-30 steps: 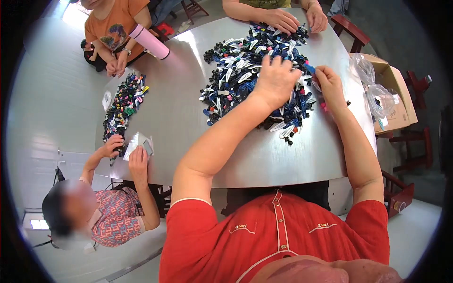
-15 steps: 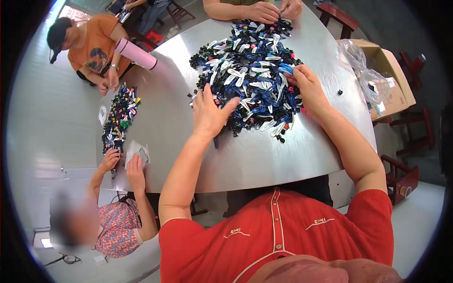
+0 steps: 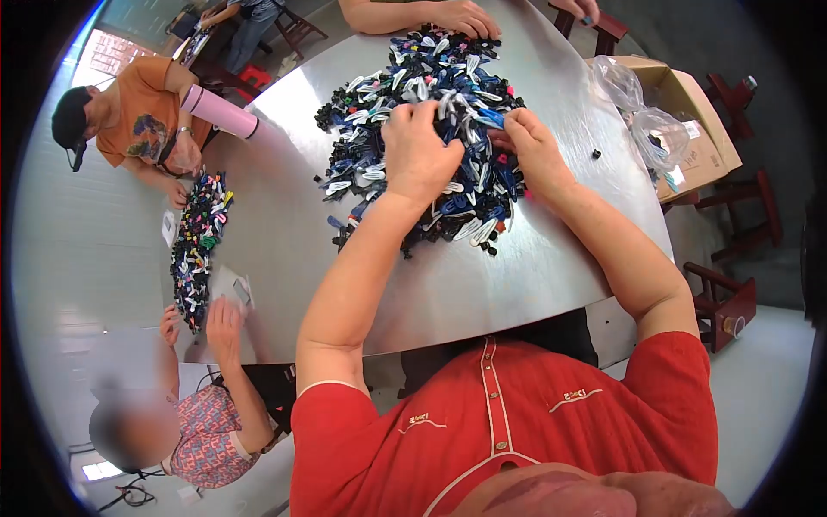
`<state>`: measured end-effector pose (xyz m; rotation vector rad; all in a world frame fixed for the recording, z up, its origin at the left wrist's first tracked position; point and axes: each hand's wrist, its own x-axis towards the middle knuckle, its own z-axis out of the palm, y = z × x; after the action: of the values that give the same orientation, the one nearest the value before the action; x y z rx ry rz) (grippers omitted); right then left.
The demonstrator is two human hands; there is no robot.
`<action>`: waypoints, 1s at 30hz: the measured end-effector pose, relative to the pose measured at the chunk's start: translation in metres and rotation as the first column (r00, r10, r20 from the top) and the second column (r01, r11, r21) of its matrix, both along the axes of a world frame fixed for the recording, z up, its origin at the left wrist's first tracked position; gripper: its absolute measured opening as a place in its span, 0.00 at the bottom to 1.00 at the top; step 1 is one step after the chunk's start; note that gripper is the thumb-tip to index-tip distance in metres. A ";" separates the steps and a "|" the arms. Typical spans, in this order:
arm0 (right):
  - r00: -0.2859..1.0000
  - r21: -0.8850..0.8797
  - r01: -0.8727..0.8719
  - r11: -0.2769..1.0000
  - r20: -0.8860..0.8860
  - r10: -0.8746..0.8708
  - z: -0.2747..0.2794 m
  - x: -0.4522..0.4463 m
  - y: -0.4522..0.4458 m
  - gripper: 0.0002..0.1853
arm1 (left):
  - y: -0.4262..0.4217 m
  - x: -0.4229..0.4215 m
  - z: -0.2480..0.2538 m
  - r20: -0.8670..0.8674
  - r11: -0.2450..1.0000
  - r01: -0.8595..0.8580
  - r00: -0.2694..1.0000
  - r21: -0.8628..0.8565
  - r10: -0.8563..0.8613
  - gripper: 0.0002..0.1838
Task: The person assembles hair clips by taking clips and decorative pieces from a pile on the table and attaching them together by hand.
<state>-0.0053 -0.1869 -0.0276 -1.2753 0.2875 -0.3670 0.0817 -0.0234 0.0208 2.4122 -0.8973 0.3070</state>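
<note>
A wide pile of hair clips (image 3: 357, 138), white, dark blue and black with small coloured pieces, lies on the metal table (image 3: 551, 250). Over the pile's middle, my left hand (image 3: 422, 151) reaches down, thumb spread from the fingers; its fingertips are at the clips, and nothing held shows. My right hand (image 3: 536, 146) is at the pile's right side, thumb and fingers pinched on a bright blue clip (image 3: 491, 118). Some clips between the two hands are blurred.
Co-workers sit at the left around a second pile (image 3: 200, 241), with a pink bottle (image 3: 220, 112) nearby. Another person's hand (image 3: 465, 17) rests at the far end of my pile. On the right stand a cardboard box (image 3: 706, 164) with plastic bags and red stools.
The view has shifted. My left hand has gone from the pile's left side to its middle. My right hand still pinches blue. The far person's one hand has moved off the pile.
</note>
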 end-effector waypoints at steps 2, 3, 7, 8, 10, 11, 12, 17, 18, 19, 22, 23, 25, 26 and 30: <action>1.000 0.022 0.004 1.000 0.002 -0.004 -0.002 0.001 -0.002 0.11 | -0.008 -0.010 0.004 0.014 1.000 0.017 1.000 0.003 -0.017 0.25; 1.000 0.045 0.012 0.999 0.006 -0.013 -0.003 0.001 -0.004 0.11 | -0.010 -0.015 0.004 0.046 0.999 0.040 0.998 0.015 -0.040 0.23; 0.997 0.039 0.068 0.997 -0.032 -0.067 -0.001 -0.001 -0.007 0.10 | -0.008 -0.045 0.011 0.092 0.991 0.112 0.989 0.079 -0.119 0.25; 0.996 -0.002 0.083 0.997 -0.015 -0.083 -0.004 0.001 -0.010 0.11 | -0.006 -0.052 0.010 0.127 0.986 0.138 0.981 0.092 -0.149 0.26; 0.997 -0.038 0.078 0.996 -0.007 -0.078 -0.009 0.001 -0.011 0.11 | 0.000 -0.067 0.005 0.136 0.972 0.177 0.971 0.157 -0.199 0.29; 0.994 -0.145 0.098 0.985 -0.028 -0.103 -0.008 0.001 -0.013 0.11 | 0.004 -0.076 0.005 0.150 0.967 0.189 0.965 0.173 -0.216 0.30; 0.990 -0.252 0.118 0.960 -0.042 -0.132 -0.008 0.001 -0.015 0.11 | 0.007 -0.084 0.004 0.165 0.960 0.203 0.958 0.190 -0.235 0.32; 0.985 -0.505 0.118 0.855 -0.050 -0.165 -0.001 -0.002 -0.020 0.11 | 0.028 -0.111 -0.006 0.115 0.931 0.254 0.950 0.263 -0.292 0.38; 0.986 -0.503 0.105 0.858 -0.057 -0.154 0.005 -0.004 -0.018 0.11 | 0.031 -0.112 -0.009 0.108 0.933 0.246 0.953 0.264 -0.282 0.38; 0.984 -0.433 0.096 0.896 -0.092 -0.150 0.010 -0.004 -0.017 0.11 | 0.033 -0.110 -0.013 0.119 0.930 0.256 0.948 0.265 -0.295 0.37; 0.993 -0.388 0.095 0.917 -0.028 -0.115 0.005 -0.003 -0.020 0.11 | 0.035 -0.102 -0.021 0.136 0.933 0.240 0.949 0.267 -0.283 0.34; 0.995 -0.466 0.056 0.883 -0.044 -0.086 0.012 -0.006 -0.022 0.11 | 0.035 -0.097 -0.025 0.165 0.937 0.231 0.946 0.263 -0.280 0.34; 0.995 -0.532 -0.016 0.847 -0.096 -0.041 0.029 -0.011 -0.021 0.11 | 0.033 -0.086 -0.029 0.193 0.944 0.212 0.945 0.251 -0.263 0.32; 0.995 -0.534 -0.023 0.845 -0.098 -0.035 0.035 -0.013 -0.021 0.11 | 0.031 -0.081 -0.030 0.191 0.947 0.206 0.947 0.248 -0.256 0.32; 0.998 -0.521 -0.065 0.851 -0.051 0.045 0.063 -0.025 -0.018 0.11 | 0.031 -0.066 -0.031 0.240 0.956 0.196 0.939 0.219 -0.247 0.32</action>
<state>-0.0298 -0.2053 0.0356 -1.8274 0.1851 -0.3866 0.0158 0.0078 -0.0100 2.4473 -1.3654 0.4849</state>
